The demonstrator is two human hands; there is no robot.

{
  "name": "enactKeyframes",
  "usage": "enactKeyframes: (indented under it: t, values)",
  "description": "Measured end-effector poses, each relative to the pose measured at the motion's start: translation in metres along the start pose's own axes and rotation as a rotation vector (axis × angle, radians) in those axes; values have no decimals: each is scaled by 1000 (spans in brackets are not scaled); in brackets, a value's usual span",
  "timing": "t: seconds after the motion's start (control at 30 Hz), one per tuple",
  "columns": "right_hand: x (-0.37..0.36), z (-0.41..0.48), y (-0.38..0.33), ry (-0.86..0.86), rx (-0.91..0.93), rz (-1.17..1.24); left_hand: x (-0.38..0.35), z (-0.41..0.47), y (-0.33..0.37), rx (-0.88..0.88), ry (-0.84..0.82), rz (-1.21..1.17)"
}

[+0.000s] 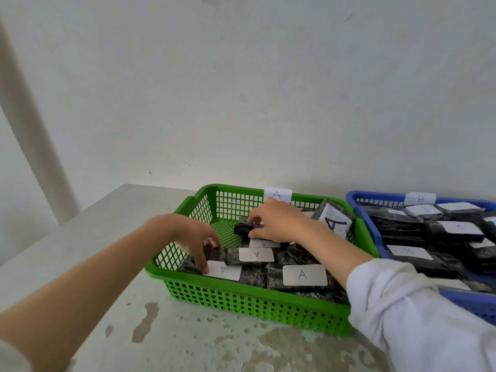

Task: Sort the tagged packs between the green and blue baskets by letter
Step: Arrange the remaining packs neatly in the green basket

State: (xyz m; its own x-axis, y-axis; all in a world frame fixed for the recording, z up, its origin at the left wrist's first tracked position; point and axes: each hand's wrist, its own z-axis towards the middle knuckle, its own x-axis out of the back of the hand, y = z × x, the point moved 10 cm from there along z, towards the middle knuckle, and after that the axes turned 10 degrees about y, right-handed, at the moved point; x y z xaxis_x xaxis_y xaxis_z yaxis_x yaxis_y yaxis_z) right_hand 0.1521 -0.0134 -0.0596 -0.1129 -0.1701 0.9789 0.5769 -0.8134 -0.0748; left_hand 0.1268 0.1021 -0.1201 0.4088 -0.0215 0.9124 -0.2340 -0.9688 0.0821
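The right grip is pinching a pack in the green basket; the left grip, released, is pressing an A tag. Laying the pack flat, tag up, seems best.

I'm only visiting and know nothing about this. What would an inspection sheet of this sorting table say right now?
Surface: pale table, stained and blotchy near the front.
Job's things: green basket tagged A, holding A packs; blue basket tagged B on its right, holding B packs.
Clutter: nothing seen.
Hands: left hand touches the A packs at the green basket's front left, grip unclear; right hand pinches a dark pack inside the green basket.
Cables: nothing seen.
Surroundings: plain white wall behind; white sleeve on the right arm.
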Motion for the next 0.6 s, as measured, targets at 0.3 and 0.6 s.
enactKeyframes:
  t: [0.3,0.6]
  values:
    - [-29,-26,-28,-186,169,8,3,3,-4,14,114,-35]
    - [8,-11,13,22,-113,301,42,0,-3,-75,332,-234]
